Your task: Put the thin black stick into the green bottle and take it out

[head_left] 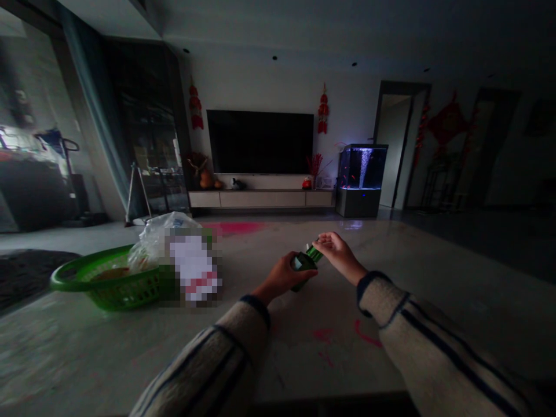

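"What's at your left?"

"A green basket [125,294] on the table [243,353], with a clear plastic bag [150,237] in it. By its right side there's a white and red thing [191,260], too blurred to make out."

"And your left hand?"

"My left hand [280,275] is wrapped around a dark green box [307,262], tilted, over the middle of the table. Far beyond it, a dark television [260,142] hangs on the wall."

"What about the right one?"

"My right hand [337,250] pinches a smaller green piece [313,252] at the far end of the box. I can't tell whether that piece is inside or just touching it."

"Anything farther right?"

"A lit fish tank [362,168], far across the room."
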Tool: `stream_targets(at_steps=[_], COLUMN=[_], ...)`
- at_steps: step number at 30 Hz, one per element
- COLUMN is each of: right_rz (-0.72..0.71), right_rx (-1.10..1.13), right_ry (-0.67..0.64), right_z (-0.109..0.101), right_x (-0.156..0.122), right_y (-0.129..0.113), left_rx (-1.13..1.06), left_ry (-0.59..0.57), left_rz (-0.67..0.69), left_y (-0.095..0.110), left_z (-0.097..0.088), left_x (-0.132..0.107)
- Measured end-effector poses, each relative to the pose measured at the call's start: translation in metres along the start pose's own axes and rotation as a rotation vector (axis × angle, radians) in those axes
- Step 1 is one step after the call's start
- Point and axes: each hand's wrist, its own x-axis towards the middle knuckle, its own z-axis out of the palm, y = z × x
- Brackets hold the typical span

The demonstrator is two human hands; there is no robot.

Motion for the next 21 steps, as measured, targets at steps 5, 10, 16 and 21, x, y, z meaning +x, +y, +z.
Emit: stream_targets(at_steps=[5,10,16,21], right_rz=[0.025,0.057,0.077,0.057], right_rx=[-0.079,-0.029,0.03,-0.007], right_ry=[0.032,-0.016,-0.073,-0.049], right_z=[-0.001,0.0,-0.002,-0.001], right_x=[0.002,0.001,-0.002,-0.001], right_y=[0.006,0.004,-0.006,-0.005], left_rx=[0.016,0.032,0.047,0.046], left_ry=[-0.009,0.004,0.012,0.02], left_rz=[-0.007,-0.015,0.004,0.021], left_y=[0.003,0.006,-0.002,-0.005], left_z=[-0.002,-0.003,-0.002,-0.001], left_x=[0.0,-0.001,0.002,0.004])
